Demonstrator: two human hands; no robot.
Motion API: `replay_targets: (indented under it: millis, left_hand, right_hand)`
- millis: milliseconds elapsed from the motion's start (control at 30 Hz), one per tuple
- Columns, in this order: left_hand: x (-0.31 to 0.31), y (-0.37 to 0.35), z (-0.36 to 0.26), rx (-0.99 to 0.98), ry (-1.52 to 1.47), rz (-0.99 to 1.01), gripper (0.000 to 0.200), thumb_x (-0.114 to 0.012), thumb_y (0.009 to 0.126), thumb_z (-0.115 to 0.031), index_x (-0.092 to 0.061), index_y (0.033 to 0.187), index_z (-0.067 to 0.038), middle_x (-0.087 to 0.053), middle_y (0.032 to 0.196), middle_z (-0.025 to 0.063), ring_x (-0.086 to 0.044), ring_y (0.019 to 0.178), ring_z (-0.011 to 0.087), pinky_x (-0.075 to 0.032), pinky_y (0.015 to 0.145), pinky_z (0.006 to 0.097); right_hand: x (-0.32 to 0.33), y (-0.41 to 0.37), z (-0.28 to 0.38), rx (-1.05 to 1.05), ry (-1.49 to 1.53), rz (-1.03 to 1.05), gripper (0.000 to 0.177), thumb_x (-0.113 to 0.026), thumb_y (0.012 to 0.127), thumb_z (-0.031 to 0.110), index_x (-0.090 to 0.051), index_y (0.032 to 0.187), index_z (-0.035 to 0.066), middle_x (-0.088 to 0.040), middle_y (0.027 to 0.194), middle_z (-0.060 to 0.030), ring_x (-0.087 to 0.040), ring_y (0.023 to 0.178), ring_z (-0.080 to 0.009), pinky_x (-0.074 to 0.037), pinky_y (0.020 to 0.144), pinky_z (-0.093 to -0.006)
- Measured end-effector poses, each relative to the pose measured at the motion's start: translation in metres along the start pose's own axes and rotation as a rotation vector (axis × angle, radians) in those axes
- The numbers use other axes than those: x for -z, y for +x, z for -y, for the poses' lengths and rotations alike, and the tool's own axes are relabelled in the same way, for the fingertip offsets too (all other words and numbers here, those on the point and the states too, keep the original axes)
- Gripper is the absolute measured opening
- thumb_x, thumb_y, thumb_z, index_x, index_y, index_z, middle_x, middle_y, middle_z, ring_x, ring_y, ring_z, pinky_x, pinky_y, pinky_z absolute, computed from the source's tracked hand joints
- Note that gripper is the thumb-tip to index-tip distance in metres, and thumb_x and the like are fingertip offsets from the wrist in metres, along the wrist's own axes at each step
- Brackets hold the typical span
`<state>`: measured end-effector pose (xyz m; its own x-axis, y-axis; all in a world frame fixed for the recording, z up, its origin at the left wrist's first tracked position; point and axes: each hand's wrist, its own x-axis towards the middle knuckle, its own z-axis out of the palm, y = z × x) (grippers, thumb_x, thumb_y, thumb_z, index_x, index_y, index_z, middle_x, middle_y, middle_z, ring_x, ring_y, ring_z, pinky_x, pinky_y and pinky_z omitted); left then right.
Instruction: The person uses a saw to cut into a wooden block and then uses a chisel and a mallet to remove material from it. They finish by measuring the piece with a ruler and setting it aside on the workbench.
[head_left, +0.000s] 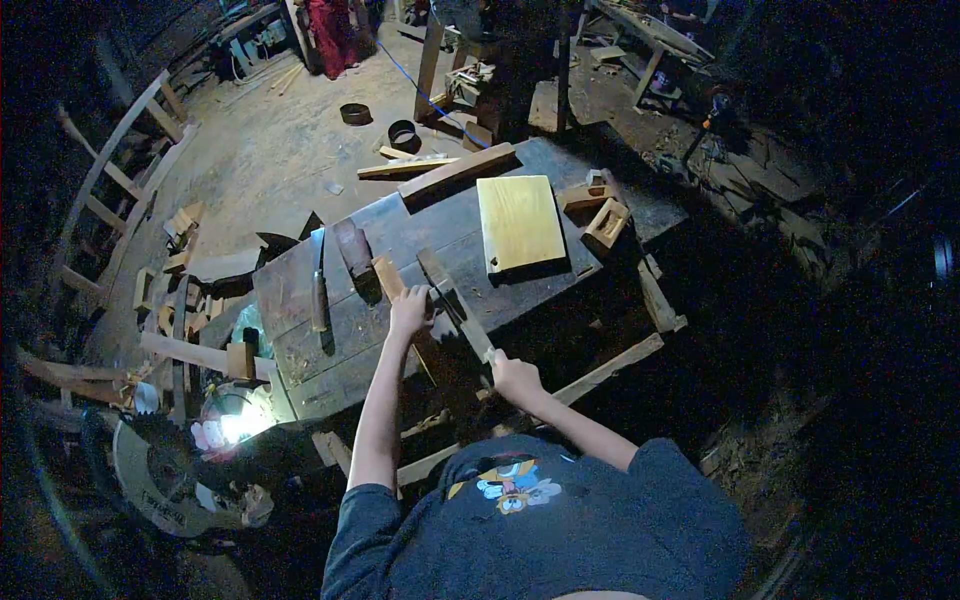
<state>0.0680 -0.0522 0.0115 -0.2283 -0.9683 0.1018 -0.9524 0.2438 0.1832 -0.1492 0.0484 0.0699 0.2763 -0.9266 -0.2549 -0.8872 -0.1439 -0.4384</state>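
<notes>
On the dark wooden workbench [300, 370], my left hand [411, 311] is closed round the near end of a light wooden piece [388, 276]. A long, narrow tool or strip [462, 312] lies diagonally beside it, and my right hand [516, 380] is closed on its near end. Whether that strip is a saw or a wooden piece is hard to tell. To the left of my left hand are a dark brown block [353, 250] and a long tool with a wooden handle [319, 290]. A yellowish board [521, 225] lies to the right.
Wooden planes [605, 222] sit at the bench's right. A long beam [457, 175] lies along the far edge. A bright lamp [240, 424] shines at lower left, near a round-bladed machine [150, 475]. Part of a person in red cloth [332, 38] shows far back.
</notes>
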Motion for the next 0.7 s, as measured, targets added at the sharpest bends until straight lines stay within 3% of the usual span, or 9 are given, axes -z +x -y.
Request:
replay_targets:
  millis: [167,233,300,333,467,533,633,700]
  left_hand:
    - [-0.002,-0.003,-0.007,0.023,-0.024,0.002,0.059,-0.065,0.047,-0.019,-0.039,0.098,-0.011,-0.045,0.091,0.0053,-0.042,0.090,0.0219,-0.038,0.070,0.0332]
    - [-0.011,-0.004,-0.003,-0.077,0.122,-0.132,0.062,-0.066,0.045,-0.020,-0.038,0.100,-0.011,-0.045,0.091,0.0051,-0.041,0.091,0.0220,-0.038,0.072,0.0338]
    - [-0.002,-0.005,-0.002,-0.053,0.071,-0.050,0.062,-0.067,0.045,-0.019,-0.038,0.100,-0.011,-0.045,0.092,0.0050,-0.041,0.090,0.0223,-0.038,0.072,0.0339]
    - [0.005,-0.004,-0.003,-0.036,0.017,0.028,0.062,-0.067,0.045,-0.019,-0.038,0.100,-0.011,-0.044,0.093,0.0050,-0.041,0.090,0.0227,-0.038,0.072,0.0341]
    - [0.003,-0.002,-0.006,0.070,-0.099,0.029,0.061,-0.066,0.046,-0.016,-0.039,0.100,-0.011,-0.044,0.093,0.0052,-0.041,0.090,0.0232,-0.038,0.072,0.0340]
    - [0.004,-0.003,-0.008,0.035,-0.016,0.012,0.055,-0.063,0.050,-0.014,-0.039,0.100,-0.011,-0.044,0.093,0.0055,-0.042,0.090,0.0234,-0.038,0.072,0.0336]
    - [0.004,-0.004,-0.011,0.010,0.019,-0.001,0.051,-0.060,0.053,-0.012,-0.039,0.099,-0.010,-0.044,0.093,0.0057,-0.042,0.090,0.0230,-0.038,0.072,0.0331]
    - [-0.002,-0.007,-0.011,0.023,0.007,-0.018,0.051,-0.060,0.053,-0.010,-0.039,0.099,-0.010,-0.044,0.093,0.0058,-0.042,0.091,0.0226,-0.037,0.072,0.0328]
  right_hand:
    - [0.016,0.035,0.023,0.077,0.006,-0.098,0.020,-0.038,0.073,0.022,-0.043,0.079,0.004,-0.052,0.057,-0.0177,-0.052,0.053,-0.0324,-0.041,0.048,-0.0418]
    - [0.012,0.052,0.037,0.130,0.055,-0.122,0.020,-0.038,0.073,0.022,-0.044,0.077,0.003,-0.052,0.056,-0.0174,-0.053,0.052,-0.0320,-0.042,0.048,-0.0417]
    - [-0.002,0.063,0.039,0.092,0.058,-0.241,0.019,-0.039,0.074,0.022,-0.045,0.076,0.004,-0.052,0.056,-0.0170,-0.053,0.051,-0.0313,-0.042,0.047,-0.0417]
    - [-0.004,0.059,0.036,0.094,0.058,-0.241,0.019,-0.039,0.074,0.022,-0.045,0.076,0.004,-0.052,0.056,-0.0170,-0.053,0.051,-0.0313,-0.042,0.047,-0.0417]
    - [-0.001,0.015,0.013,0.042,-0.027,-0.104,0.020,-0.038,0.074,0.021,-0.045,0.081,0.005,-0.052,0.056,-0.0170,-0.052,0.050,-0.0324,-0.041,0.044,-0.0418]
    - [0.005,0.000,0.005,-0.030,0.006,0.030,0.025,-0.033,0.075,0.022,-0.047,0.084,0.004,-0.054,0.064,-0.0166,-0.054,0.059,-0.0323,-0.042,0.051,-0.0424]
    - [0.012,0.021,0.012,0.082,-0.027,-0.138,0.020,-0.036,0.073,0.020,-0.045,0.082,0.004,-0.052,0.056,-0.0182,-0.053,0.054,-0.0321,-0.041,0.048,-0.0424]
    - [0.012,0.046,0.029,0.128,0.104,-0.119,0.020,-0.036,0.073,0.019,-0.047,0.080,0.003,-0.052,0.057,-0.0188,-0.053,0.055,-0.0325,-0.042,0.049,-0.0421]
